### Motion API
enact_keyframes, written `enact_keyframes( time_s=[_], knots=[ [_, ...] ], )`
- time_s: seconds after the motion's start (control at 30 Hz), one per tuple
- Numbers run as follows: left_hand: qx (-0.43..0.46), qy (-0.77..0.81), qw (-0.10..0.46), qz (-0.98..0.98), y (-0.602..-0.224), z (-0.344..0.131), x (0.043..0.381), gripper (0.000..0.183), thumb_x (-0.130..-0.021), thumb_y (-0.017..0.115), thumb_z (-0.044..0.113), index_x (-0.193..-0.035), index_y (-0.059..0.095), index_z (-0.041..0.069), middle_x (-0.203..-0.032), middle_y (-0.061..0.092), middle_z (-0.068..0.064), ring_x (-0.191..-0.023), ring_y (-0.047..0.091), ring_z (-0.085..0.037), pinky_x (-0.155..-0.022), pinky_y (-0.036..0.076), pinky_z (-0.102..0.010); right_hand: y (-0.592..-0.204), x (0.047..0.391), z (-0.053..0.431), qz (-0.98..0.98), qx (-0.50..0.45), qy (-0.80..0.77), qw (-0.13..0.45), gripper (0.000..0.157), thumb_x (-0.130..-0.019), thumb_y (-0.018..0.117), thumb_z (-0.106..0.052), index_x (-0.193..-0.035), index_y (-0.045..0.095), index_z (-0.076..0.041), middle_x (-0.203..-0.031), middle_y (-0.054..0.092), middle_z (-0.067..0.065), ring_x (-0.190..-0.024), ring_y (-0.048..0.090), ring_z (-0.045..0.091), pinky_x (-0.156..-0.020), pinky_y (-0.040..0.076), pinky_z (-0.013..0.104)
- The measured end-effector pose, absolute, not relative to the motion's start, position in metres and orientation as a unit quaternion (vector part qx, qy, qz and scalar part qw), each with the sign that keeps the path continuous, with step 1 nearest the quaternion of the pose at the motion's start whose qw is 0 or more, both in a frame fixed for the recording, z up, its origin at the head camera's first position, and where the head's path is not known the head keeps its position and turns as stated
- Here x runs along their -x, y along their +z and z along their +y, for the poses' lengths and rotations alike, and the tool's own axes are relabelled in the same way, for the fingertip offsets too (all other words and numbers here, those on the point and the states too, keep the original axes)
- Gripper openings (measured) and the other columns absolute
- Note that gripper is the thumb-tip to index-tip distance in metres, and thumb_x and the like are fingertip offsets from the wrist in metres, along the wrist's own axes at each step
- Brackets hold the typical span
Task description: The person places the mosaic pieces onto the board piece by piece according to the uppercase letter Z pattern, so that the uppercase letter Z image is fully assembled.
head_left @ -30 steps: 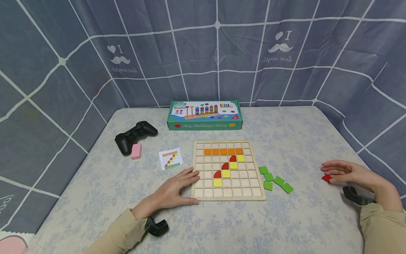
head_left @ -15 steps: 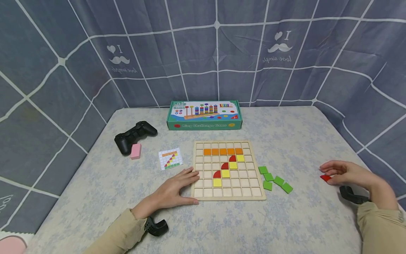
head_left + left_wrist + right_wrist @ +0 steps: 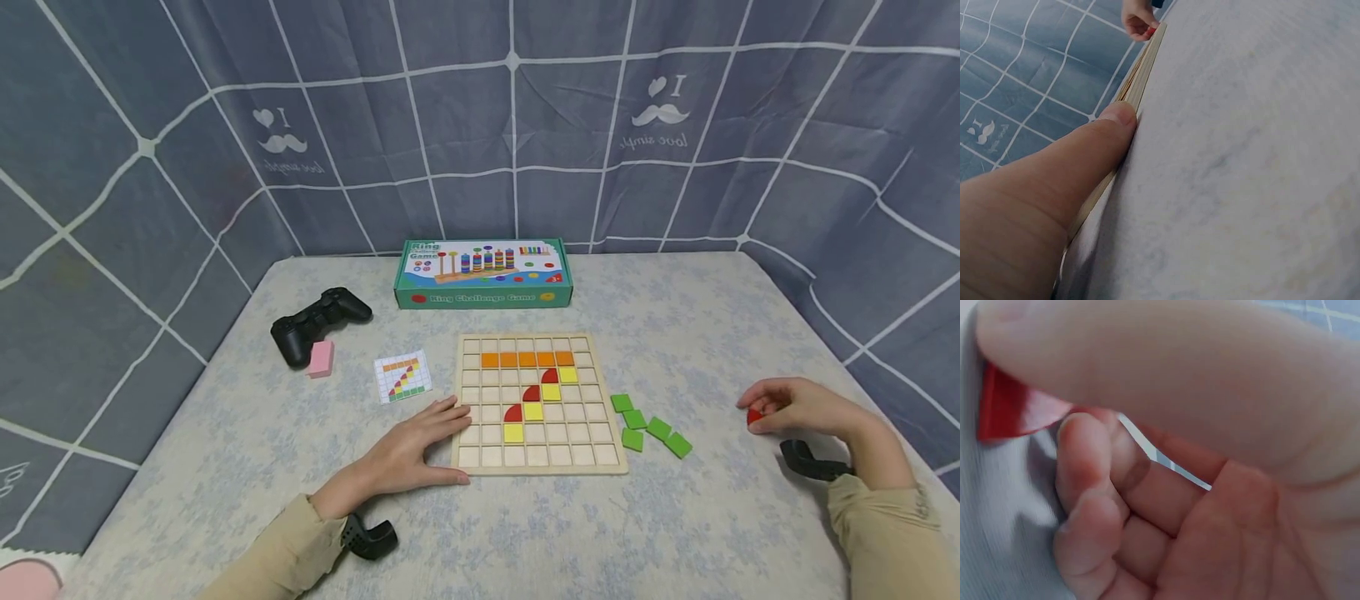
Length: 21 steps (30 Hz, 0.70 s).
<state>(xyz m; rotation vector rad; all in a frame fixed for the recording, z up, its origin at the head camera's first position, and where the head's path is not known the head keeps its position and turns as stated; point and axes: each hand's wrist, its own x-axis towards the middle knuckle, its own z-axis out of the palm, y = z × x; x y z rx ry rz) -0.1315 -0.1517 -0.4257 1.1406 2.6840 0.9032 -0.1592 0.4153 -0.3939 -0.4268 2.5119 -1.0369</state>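
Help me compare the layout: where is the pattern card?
In the head view, the pattern card lies left of the wooden board, beyond the left hand and right of the pink block.

A: Sleeves, as observed?
B: Left sleeve [image 3: 288, 546] was beige cloth, creased, ending at the wrist. Right sleeve [image 3: 885, 542] matched in colour and creasing.
A: Worn hardware?
B: Left hand [image 3: 408, 450] was bare; a black curved left wrist unit [image 3: 369, 540] sat by the cuff. Right hand [image 3: 806, 408] was also bare; right wrist unit [image 3: 813, 467] was black, similarly hooked.
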Motion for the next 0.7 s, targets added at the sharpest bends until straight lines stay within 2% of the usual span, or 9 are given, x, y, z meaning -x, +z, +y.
enact_keyframes(
  time_s=[0.17,0.3,0.37,0.53,0.7],
  knots=[
    [-0.370,0.292,0.043,0.881,-0.426,-0.152,0.131,0.080,-0.079,0.067,0.057,-0.140,0.046,0.009,-0.148,0.036,-0.001,-0.140,0.021,-0.020,-0.111,0.025,-0.044,-0.393,0.169,0.390,0.905,0.150,-0.363,0.160,0.024,-0.081,0.074,-0.011,-0.094,0.059,0.004,-0.077,0.058,-0.002,-0.067,0.051,0.006,-0.058,0.044,0.022],
    [-0.370,0.288,0.041,0.882,-0.427,-0.151,0.131,0.081,-0.079,0.066,0.058,-0.140,0.046,0.010,-0.148,0.036,0.000,-0.140,0.021,-0.019,-0.111,0.025,-0.043,-0.389,0.175,0.356,0.913,0.130,-0.367,0.123,0.028,-0.078,0.078,-0.018,-0.087,0.058,-0.002,-0.076,0.058,0.001,-0.065,0.051,0.009,-0.057,0.043,0.024],
    [-0.370,0.287,0.040,0.883,-0.427,-0.151,0.132,0.081,-0.079,0.066,0.059,-0.140,0.046,0.010,-0.148,0.036,0.000,-0.140,0.021,-0.019,-0.111,0.025,-0.043,-0.386,0.178,0.336,0.909,0.141,-0.372,0.123,0.028,-0.076,0.079,-0.020,-0.086,0.059,-0.004,-0.074,0.060,0.001,-0.063,0.052,0.010,-0.058,0.042,0.025],
    [-0.370,0.288,0.038,0.882,-0.427,-0.151,0.132,0.080,-0.079,0.066,0.059,-0.140,0.047,0.010,-0.148,0.036,0.000,-0.140,0.021,-0.018,-0.111,0.025,-0.043,-0.380,0.187,0.286,0.875,0.215,-0.398,0.169,0.022,-0.078,0.078,-0.019,-0.088,0.066,-0.004,-0.075,0.066,0.003,-0.063,0.062,0.020,-0.059,0.048,0.027],
    [-0.370,0.289,0.037,0.882,-0.427,-0.152,0.131,0.080,-0.078,0.066,0.058,-0.140,0.047,0.010,-0.148,0.037,0.000,-0.140,0.021,-0.018,-0.111,0.025,-0.042,-0.373,0.197,0.234,0.848,0.271,-0.404,0.211,0.020,-0.079,0.077,-0.018,-0.094,0.070,-0.005,-0.080,0.067,0.002,-0.065,0.063,0.024,-0.058,0.053,0.029]
  ],
)
